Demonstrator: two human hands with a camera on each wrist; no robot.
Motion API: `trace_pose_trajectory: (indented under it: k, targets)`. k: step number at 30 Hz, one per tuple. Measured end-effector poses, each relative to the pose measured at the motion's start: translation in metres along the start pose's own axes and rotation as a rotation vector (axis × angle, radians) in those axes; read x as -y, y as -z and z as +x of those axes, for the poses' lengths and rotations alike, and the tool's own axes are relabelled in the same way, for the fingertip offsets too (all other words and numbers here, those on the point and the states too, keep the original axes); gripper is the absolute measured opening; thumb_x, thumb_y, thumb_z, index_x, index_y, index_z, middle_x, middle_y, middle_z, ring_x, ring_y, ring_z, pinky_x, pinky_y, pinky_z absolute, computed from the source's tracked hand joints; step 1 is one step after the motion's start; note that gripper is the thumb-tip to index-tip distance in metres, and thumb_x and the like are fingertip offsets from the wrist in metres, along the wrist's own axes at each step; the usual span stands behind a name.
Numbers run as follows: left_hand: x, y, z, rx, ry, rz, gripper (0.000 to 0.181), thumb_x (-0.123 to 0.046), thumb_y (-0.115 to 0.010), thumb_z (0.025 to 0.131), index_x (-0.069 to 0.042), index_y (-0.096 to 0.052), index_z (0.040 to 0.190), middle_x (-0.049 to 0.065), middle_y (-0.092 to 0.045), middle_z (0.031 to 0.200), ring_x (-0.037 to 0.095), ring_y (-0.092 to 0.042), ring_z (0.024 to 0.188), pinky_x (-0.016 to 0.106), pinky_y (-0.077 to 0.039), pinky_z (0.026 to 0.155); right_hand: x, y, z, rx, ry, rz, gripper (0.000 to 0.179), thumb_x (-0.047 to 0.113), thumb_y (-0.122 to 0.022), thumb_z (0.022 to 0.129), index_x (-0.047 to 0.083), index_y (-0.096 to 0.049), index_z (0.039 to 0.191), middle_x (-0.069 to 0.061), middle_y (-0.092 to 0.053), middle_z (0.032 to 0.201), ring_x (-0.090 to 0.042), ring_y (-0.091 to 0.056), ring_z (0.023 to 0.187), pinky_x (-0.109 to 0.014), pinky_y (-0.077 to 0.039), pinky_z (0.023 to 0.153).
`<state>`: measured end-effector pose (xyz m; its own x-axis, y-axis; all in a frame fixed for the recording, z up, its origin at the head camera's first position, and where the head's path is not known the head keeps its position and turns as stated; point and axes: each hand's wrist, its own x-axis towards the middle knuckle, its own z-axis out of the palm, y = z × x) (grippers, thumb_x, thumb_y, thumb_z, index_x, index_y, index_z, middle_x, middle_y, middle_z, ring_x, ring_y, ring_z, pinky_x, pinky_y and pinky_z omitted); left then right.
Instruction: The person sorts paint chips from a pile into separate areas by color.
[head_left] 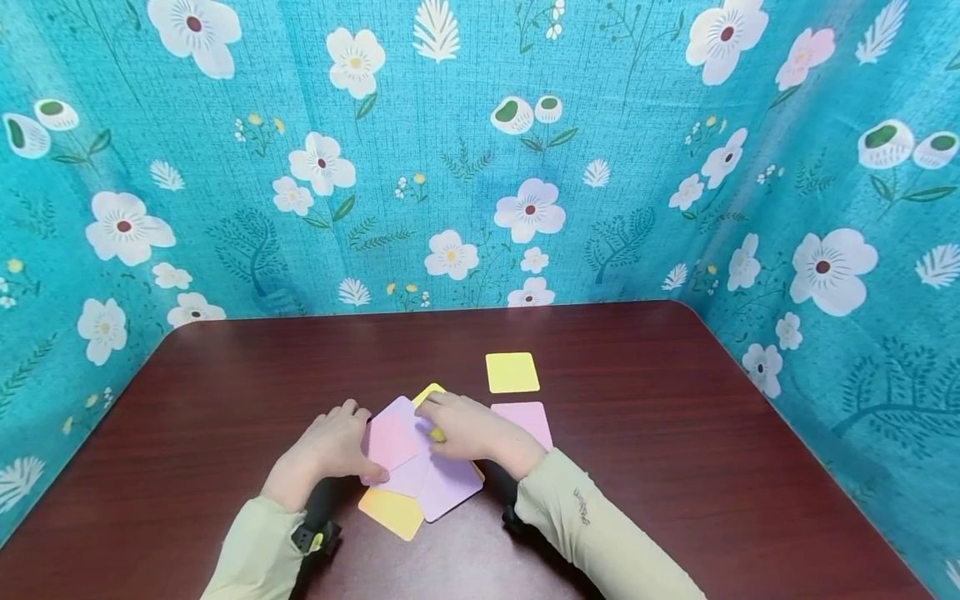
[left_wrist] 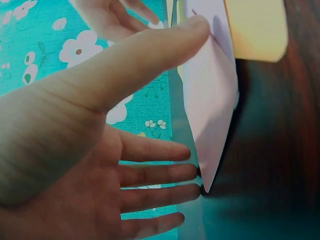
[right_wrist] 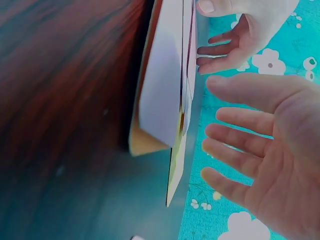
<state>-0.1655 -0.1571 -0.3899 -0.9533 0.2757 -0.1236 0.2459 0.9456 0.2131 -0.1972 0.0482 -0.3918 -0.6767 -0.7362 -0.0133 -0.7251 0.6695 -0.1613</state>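
Note:
Thin square cards with rounded corners lie in an overlapping heap on the table. A pink card (head_left: pixel 392 442) is on top, over lilac cards (head_left: pixel 450 490). An orange-yellow card (head_left: pixel 394 512) sticks out at the near side, and a bit of a yellow card (head_left: pixel 427 395) shows at the far side. At the heap's left, my left hand (head_left: pixel 333 442) has its thumb (left_wrist: pixel 192 32) at the pink card and its fingers stretched along the heap's edge. My right hand (head_left: pixel 468 429) hovers at the heap's right with relaxed, spread fingers; nothing is held in it.
Right of the heap lie a separate yellow card (head_left: pixel 513 372) and a pink card (head_left: pixel 531 421), the latter partly behind my right wrist. The dark wooden table (head_left: pixel 637 400) meets a blue floral curtain (head_left: pixel 465 150) at the back and sides.

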Motion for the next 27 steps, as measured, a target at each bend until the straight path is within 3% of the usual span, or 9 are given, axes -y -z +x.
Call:
trace_pose_trajectory:
  k: [6, 14, 27]
  targets:
    - [-0.001, -0.002, -0.002, 0.018, -0.02, 0.028, 0.078, -0.046, -0.083, 0.049, 0.004, -0.056, 0.103, 0.01, -0.049, 0.093, 0.026, -0.047, 0.085, 0.047, -0.043, 0.08, 0.005, -0.005, 0.014, 0.055, 0.065, 0.0, 0.053, 0.026, -0.068, 0.079, 0.008, -0.05, 0.126, -0.004, -0.05, 0.128, -0.014, -0.047, 0.118, -0.023, -0.035, 0.099]
    - [-0.002, 0.0, 0.0, 0.008, -0.041, 0.031, 0.072, -0.041, -0.084, 0.05, 0.004, -0.057, 0.099, 0.009, -0.048, 0.089, 0.025, -0.047, 0.083, 0.047, -0.043, 0.08, 0.01, -0.009, 0.028, 0.099, 0.087, -0.007, 0.059, 0.029, -0.068, 0.079, 0.008, -0.046, 0.13, -0.005, -0.044, 0.136, -0.016, -0.04, 0.126, -0.024, -0.03, 0.103]
    - [0.0, -0.001, 0.001, -0.017, -0.085, 0.033, 0.063, -0.038, -0.083, 0.051, 0.002, -0.058, 0.093, 0.007, -0.048, 0.084, 0.023, -0.046, 0.077, 0.043, -0.043, 0.076, 0.013, -0.011, 0.034, 0.122, 0.09, -0.011, 0.056, 0.028, -0.069, 0.078, 0.009, -0.048, 0.127, -0.002, -0.049, 0.131, -0.014, -0.044, 0.122, -0.023, -0.032, 0.101]
